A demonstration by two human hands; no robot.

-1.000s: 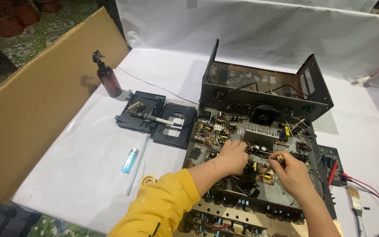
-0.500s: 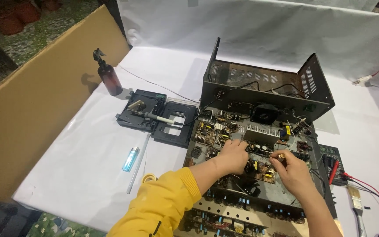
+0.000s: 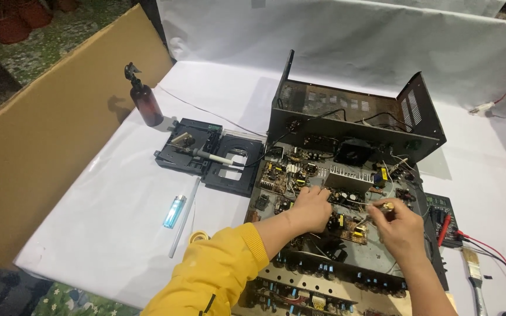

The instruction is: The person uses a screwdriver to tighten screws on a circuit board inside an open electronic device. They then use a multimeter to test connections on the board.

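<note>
An opened electronic chassis (image 3: 346, 234) of dark sheet metal sits on a table under a smooth white cloth (image 3: 106, 222), its perforated black cover (image 3: 352, 120) tipped up behind it. Inside lies a crowded circuit board (image 3: 300, 175) studded with small yellow blocks, cylindrical capacitors and a ribbed silver heat sink (image 3: 346, 178). The left hand (image 3: 310, 208), coming out of a soft yellow sleeve (image 3: 218, 275), rests knuckles-up on the middle of the board with its fingers curled down among the parts; whether it grips anything there cannot be told. The right hand (image 3: 399, 225) is closed in a pinch around a small brass-coloured tool tip (image 3: 386, 206), held just above the board to the right of the heat sink. Left of the chassis lies a flat black plastic disc-drive mechanism (image 3: 209, 155) with a white rod across it. Farther left stands a brown spray bottle (image 3: 146, 99) with a black nozzle. Nearer the table's front edge lie a translucent blue lighter (image 3: 174, 212), a thin clear tube (image 3: 184, 216) and a small yellowish tape roll (image 3: 198, 236). A plain brown cardboard sheet (image 3: 54, 129) leans along the table's left side. At the right, a dark multimeter (image 3: 443, 219) with red leads sits beside the chassis, with a bristle brush (image 3: 474, 275) just in front of it.
</note>
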